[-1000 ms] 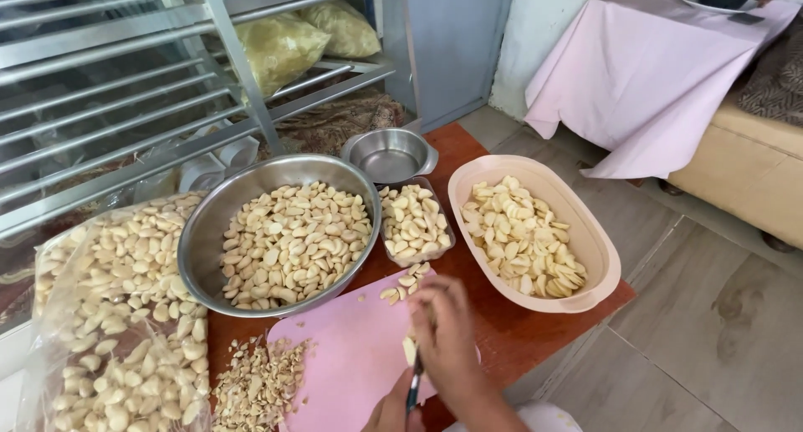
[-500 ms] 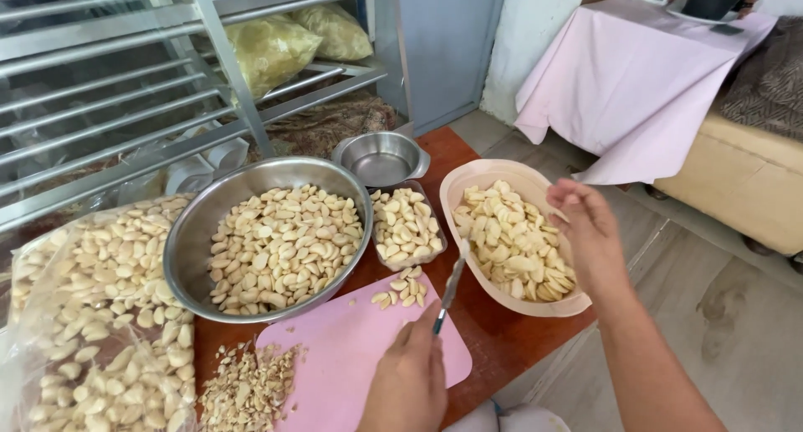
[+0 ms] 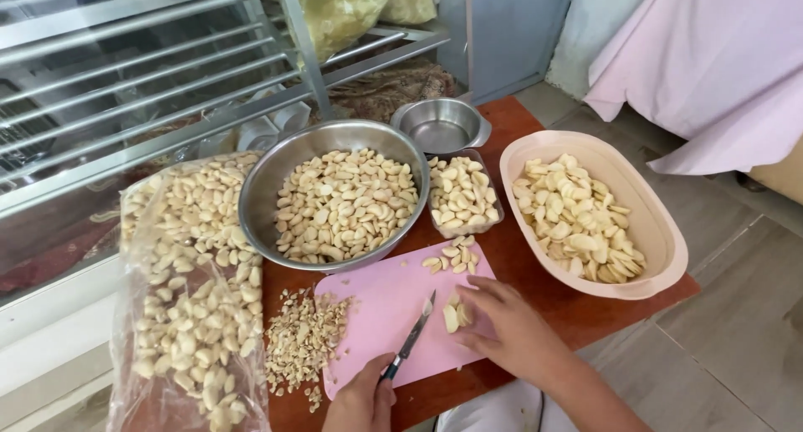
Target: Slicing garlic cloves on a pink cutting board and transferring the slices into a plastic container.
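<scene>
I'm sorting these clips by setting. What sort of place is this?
Probably a home or small-shop food prep corner: peeled garlic cloves fill a steel bowl and a plastic bag, a knife works on a pink cutting board, beside metal rack shelves.

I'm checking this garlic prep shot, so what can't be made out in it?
- Head view: left hand is cut off by the bottom edge, so its grip on the knife is only partly visible.
- Clove under the right hand: fingers partly cover it.
- Plastic bag: its lower end runs out of frame.
</scene>
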